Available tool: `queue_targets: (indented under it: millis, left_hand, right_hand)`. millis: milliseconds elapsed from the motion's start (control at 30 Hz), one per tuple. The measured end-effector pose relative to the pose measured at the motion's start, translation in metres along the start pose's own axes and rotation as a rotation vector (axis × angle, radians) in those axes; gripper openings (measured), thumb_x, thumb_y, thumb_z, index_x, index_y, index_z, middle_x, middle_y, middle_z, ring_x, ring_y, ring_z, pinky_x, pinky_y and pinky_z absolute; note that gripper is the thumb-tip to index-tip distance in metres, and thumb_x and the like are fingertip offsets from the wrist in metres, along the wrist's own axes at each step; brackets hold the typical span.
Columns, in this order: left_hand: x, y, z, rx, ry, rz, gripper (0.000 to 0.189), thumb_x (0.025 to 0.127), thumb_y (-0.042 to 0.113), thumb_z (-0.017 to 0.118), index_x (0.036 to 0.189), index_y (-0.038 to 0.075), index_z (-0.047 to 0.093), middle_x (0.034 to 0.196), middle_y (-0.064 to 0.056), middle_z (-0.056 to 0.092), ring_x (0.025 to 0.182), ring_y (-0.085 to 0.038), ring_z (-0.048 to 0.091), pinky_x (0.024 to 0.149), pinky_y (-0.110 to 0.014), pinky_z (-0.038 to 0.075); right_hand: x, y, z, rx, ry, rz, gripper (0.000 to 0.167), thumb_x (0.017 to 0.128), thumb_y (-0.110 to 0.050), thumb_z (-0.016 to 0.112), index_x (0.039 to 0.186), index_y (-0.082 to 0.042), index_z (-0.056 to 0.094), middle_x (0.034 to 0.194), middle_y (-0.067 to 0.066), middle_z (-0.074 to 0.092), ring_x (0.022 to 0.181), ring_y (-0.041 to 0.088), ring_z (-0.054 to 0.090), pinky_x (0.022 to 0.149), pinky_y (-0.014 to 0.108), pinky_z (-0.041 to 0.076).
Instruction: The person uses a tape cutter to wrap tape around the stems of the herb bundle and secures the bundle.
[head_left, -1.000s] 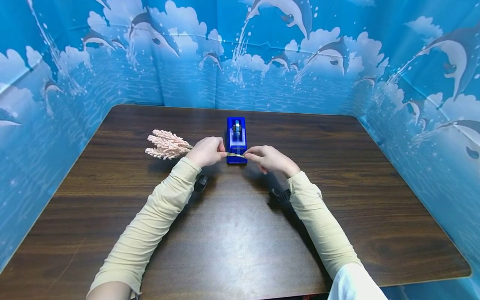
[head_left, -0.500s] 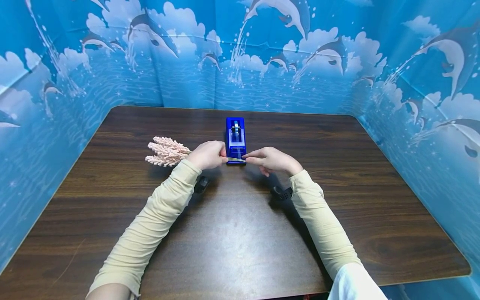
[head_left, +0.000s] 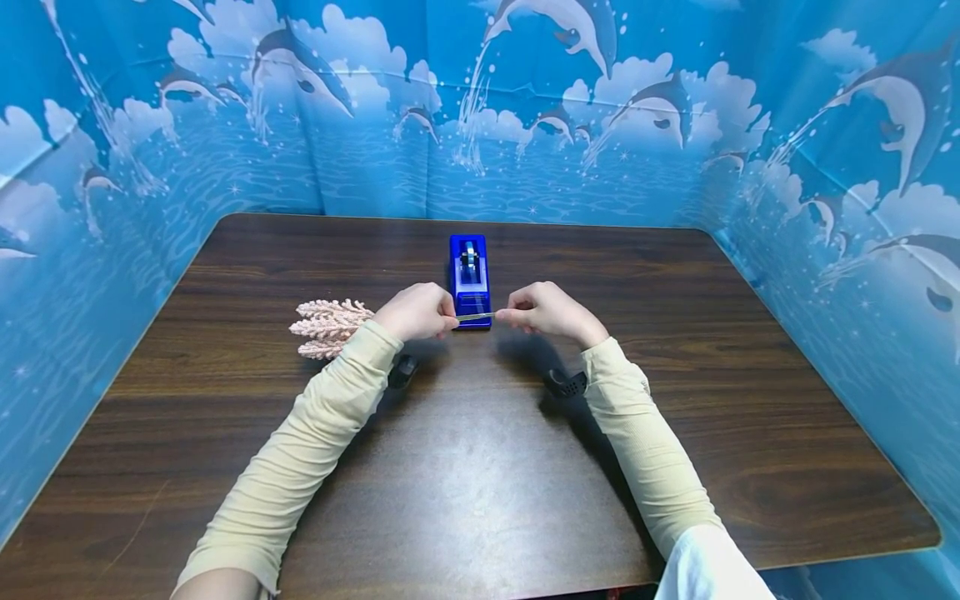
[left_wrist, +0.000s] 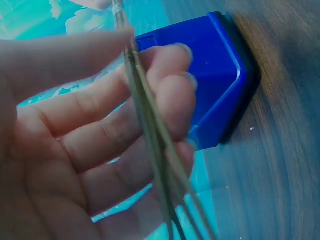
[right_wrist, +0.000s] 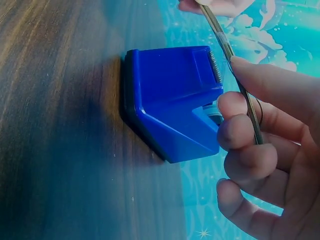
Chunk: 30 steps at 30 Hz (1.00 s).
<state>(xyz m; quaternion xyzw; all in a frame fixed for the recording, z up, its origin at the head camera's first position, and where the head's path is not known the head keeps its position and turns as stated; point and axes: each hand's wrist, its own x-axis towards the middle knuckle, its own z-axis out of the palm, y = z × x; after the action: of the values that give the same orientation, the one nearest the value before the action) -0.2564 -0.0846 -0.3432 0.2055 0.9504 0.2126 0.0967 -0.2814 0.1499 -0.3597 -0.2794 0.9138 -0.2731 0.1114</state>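
Note:
In the head view, my left hand point(head_left: 417, 312) pinches a bunch of pale pink dried-looking flowers point(head_left: 330, 327), whose fluffy heads stick out to the left. The thin stems point(head_left: 474, 317) run across to my right hand point(head_left: 551, 310), which pinches them near their ends. Seen from the left wrist, the stems point(left_wrist: 150, 115) pass under the thumb and over the fingers, spreading apart below. A strip of clear tape point(right_wrist: 223, 40) lies around the stems between both hands in the right wrist view. Just behind them stands a blue tape dispenser point(head_left: 471, 292), its toothed cutter point(right_wrist: 215, 68) facing the stems.
The dispenser and both forearms are over a dark wood-grain table point(head_left: 480, 467). A blue curtain point(head_left: 375, 167) printed with dolphins surrounds its back and sides. Dark wrist devices, one at the left wrist point(head_left: 402, 370) and one at the right point(head_left: 565, 383), hang under the sleeves.
The flower heads have swung down toward the near side as the bunch turned. My right fingers have gone from stretched along the stems to more curled, with the hand slightly further right.

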Motion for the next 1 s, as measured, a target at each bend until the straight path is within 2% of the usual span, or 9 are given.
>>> queue_targets:
  millis: [200, 433, 633, 767, 900, 1000]
  left_hand:
    - [-0.0014, -0.0001, -0.0040, -0.030, 0.033, -0.042, 0.032, 0.095, 0.027, 0.059, 0.076, 0.005, 0.071, 0.064, 0.000, 0.065, 0.060, -0.011, 0.052, 0.060, -0.026, 0.039]
    - [-0.0008, 0.0007, -0.0050, -0.041, 0.076, -0.046, 0.014, 0.087, 0.017, 0.067, 0.082, 0.006, 0.075, 0.065, 0.001, 0.067, 0.067, -0.013, 0.059, 0.069, -0.027, 0.043]
    - [-0.0014, -0.0012, -0.0030, -0.024, 0.135, -0.040, 0.010, 0.083, 0.015, 0.071, 0.076, 0.009, 0.074, 0.070, -0.001, 0.069, 0.071, -0.017, 0.059, 0.073, -0.033, 0.047]
    - [-0.0012, -0.0015, -0.0027, -0.015, 0.141, -0.029, 0.010, 0.082, 0.017, 0.071, 0.077, 0.009, 0.073, 0.078, -0.003, 0.071, 0.076, -0.020, 0.060, 0.076, -0.036, 0.047]
    - [-0.0011, -0.0016, -0.0027, -0.028, 0.118, -0.030, 0.015, 0.086, 0.019, 0.069, 0.078, 0.007, 0.072, 0.073, -0.001, 0.067, 0.072, -0.018, 0.055, 0.069, -0.032, 0.044]
    - [-0.0016, -0.0030, -0.0020, -0.031, 0.099, -0.039, 0.021, 0.090, 0.021, 0.066, 0.079, 0.004, 0.073, 0.064, 0.003, 0.057, 0.065, -0.016, 0.049, 0.061, -0.028, 0.038]
  right_hand:
    - [-0.0002, -0.0037, -0.0010, -0.009, 0.031, 0.003, 0.036, 0.094, -0.033, 0.062, 0.078, -0.002, 0.063, 0.059, -0.001, 0.052, 0.055, 0.011, 0.048, 0.056, 0.027, 0.037]
    - [-0.0002, -0.0016, -0.0017, 0.003, 0.043, -0.003, 0.035, 0.095, -0.034, 0.061, 0.076, -0.005, 0.062, 0.058, -0.003, 0.052, 0.056, 0.014, 0.050, 0.058, 0.027, 0.040]
    - [0.0013, 0.0021, 0.0002, 0.103, -0.013, 0.010, 0.045, 0.102, -0.033, 0.048, 0.083, 0.004, 0.064, 0.059, 0.000, 0.055, 0.053, 0.016, 0.052, 0.057, 0.029, 0.046]
    - [0.0028, 0.0023, 0.0011, 0.113, -0.013, 0.036, 0.042, 0.101, -0.031, 0.050, 0.084, 0.004, 0.064, 0.059, -0.001, 0.055, 0.056, 0.025, 0.056, 0.059, 0.029, 0.046]
    - [0.0039, 0.0019, 0.0025, 0.103, 0.005, 0.064, 0.035, 0.099, -0.029, 0.054, 0.086, 0.003, 0.063, 0.061, 0.001, 0.057, 0.067, 0.039, 0.060, 0.060, 0.028, 0.044]
    - [0.0046, 0.0009, 0.0046, 0.087, 0.015, 0.073, 0.032, 0.098, -0.027, 0.057, 0.090, 0.002, 0.063, 0.064, 0.006, 0.061, 0.072, 0.042, 0.062, 0.060, 0.027, 0.044]
